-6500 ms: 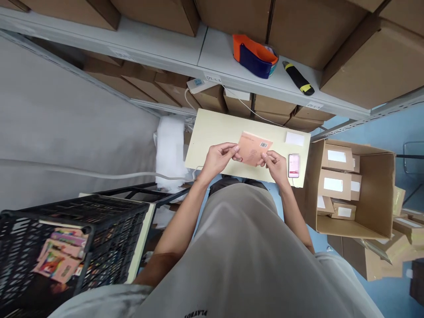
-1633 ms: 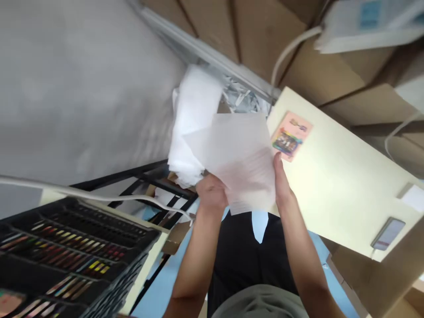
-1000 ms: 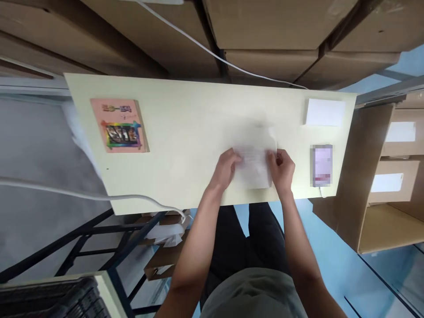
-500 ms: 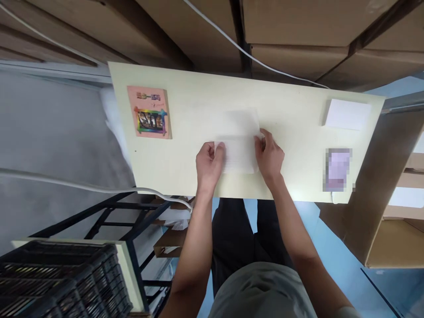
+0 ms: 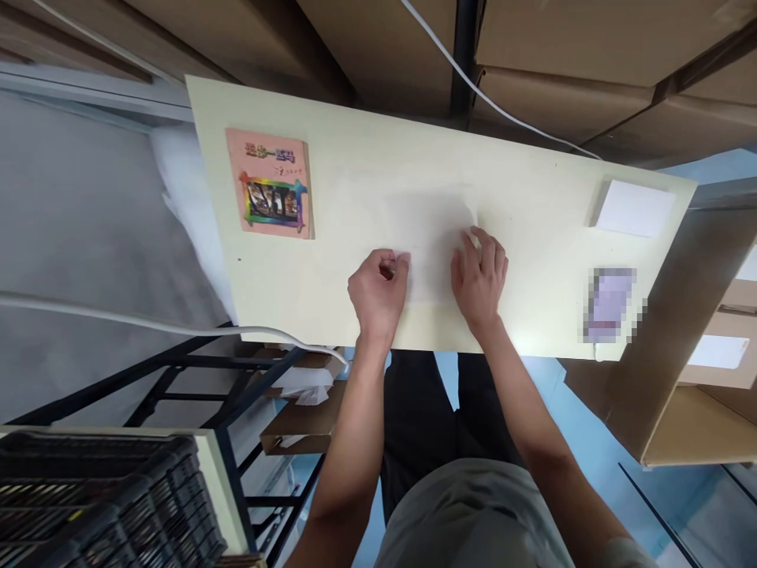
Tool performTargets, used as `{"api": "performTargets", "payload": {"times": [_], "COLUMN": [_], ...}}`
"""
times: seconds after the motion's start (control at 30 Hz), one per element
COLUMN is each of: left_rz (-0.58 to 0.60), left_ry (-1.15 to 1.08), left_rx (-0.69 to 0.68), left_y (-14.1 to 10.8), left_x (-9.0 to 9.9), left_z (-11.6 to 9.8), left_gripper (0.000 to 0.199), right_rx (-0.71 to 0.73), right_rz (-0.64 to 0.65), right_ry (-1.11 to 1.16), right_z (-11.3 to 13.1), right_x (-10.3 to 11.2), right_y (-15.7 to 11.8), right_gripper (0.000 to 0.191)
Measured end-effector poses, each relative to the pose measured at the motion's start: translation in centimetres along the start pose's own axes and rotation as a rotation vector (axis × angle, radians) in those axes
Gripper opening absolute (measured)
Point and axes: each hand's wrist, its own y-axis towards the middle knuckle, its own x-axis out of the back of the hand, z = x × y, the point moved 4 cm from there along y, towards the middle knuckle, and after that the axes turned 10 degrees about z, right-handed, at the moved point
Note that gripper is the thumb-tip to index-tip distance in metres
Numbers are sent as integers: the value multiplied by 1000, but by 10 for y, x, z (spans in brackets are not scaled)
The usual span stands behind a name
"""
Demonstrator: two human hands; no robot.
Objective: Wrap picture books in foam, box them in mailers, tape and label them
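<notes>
Near the middle of the frame, the left hand (image 5: 377,296) is curled with thumb and forefinger closed together, pinching the lower left edge of a thin translucent sheet (image 5: 429,225). The right hand (image 5: 480,276), just right of centre, is half open, its fingers loosely bent and slightly parted at the sheet's right edge; whether it grips that edge, I cannot tell. The sheet lies between the hands on the pale table (image 5: 355,158), its outline faint against the top.

Towards the upper left of the frame, well apart from the left hand, a pink book (image 5: 275,183) with a rainbow-framed picture lies flat on the table. On the right, a white block (image 5: 635,208) sits near the table's far corner, with a pixelated phone (image 5: 611,304) below it in the frame.

Brown boxes (image 5: 568,39) line the top, a white cable (image 5: 449,59) running across them. An open carton (image 5: 662,339) fills the right edge; a black crate (image 5: 159,505) stands lower left.
</notes>
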Motion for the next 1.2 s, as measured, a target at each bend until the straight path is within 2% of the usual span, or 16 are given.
{"api": "performTargets", "payload": {"times": [0.13,0.23,0.33,0.4,0.5,0.6,0.67,0.7,0.8,0.9,1.03,1.2], "left_rz": [5,42,112,184,339,467,457,415,203,53,22,10], "left_ry": [-52,-159,-234,-256,-245,-158,-60,-2,170,249,294,279], "left_rx": [-12,-94,-263,-376,-565,-734,-765,-747,-621,-502,-455,-458], "left_y": [0,-14,-40,-58,-75,-78,-69,-61,-28,2,21,23], "left_x": [2,6,6,-1,-24,-48,-55,-54,-40,-22,-15,-16], "left_z": [2,-11,-41,-64,-93,-105,-100,-93,-61,-24,8,15], "left_gripper": [16,14,16,16,19,27,30,31,38,60,72,72], "right_rx": [-13,-6,34,61,59,0,-55,-81,-157,-243,-316,-352], "right_rz": [34,29,-8,-15,-21,-53,-86,-104,-159,-170,-139,-160], "right_ry": [7,22,115,224,365,399,373,354,292,250,210,119], "right_z": [-2,4,16,23,21,3,-17,-27,-56,-77,-96,-111], "right_x": [-1,12,49,80,118,135,136,135,131,125,112,95], "right_y": [2,0,-7,-14,-21,-21,-20,-19,-19,-19,-17,-13], "right_gripper": [49,47,43,41,39,41,41,40,39,41,42,44]}}
